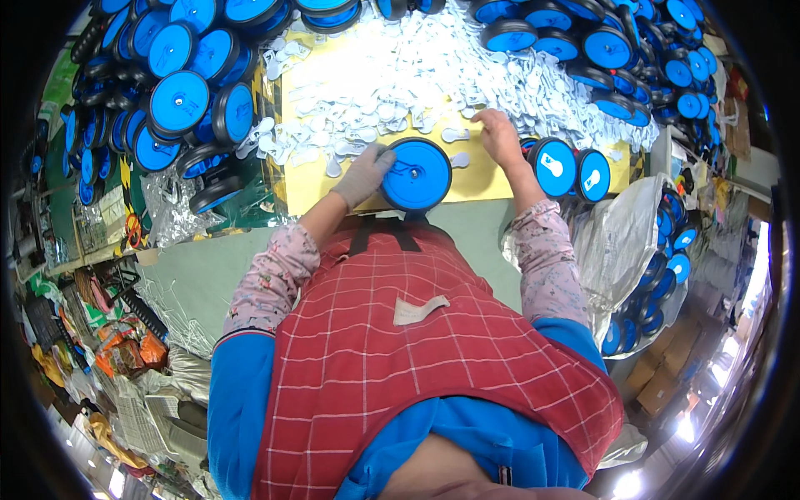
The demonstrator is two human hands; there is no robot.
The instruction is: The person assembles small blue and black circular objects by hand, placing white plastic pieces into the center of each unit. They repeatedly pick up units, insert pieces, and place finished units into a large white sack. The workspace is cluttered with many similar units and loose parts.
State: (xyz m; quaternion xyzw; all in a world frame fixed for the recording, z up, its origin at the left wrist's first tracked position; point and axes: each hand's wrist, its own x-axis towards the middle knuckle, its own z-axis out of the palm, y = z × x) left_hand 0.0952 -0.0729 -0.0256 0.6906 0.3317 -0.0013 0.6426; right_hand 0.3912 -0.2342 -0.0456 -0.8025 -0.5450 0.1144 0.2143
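Observation:
My left hand (364, 177), in a grey glove, grips the left rim of a blue wheel with a black tyre (417, 173). The wheel faces up at the near edge of the yellow work surface (487, 185). My right hand (500, 140) is bare, beyond the wheel and to its right, at the edge of a heap of small pale key-shaped plastic pieces (375, 100). Its fingers are bent together at the tips; what they pinch, if anything, is too small to make out. A single loose pale piece (460, 160) lies just right of the wheel.
To the right stand two blue wheels, each with a pale piece on its face: one nearer (552, 167), one further right (593, 176). Stacked wheels (179, 102) rise at the left, more (607, 48) at the right. A whitish sack (612, 242) holding wheels hangs at the right.

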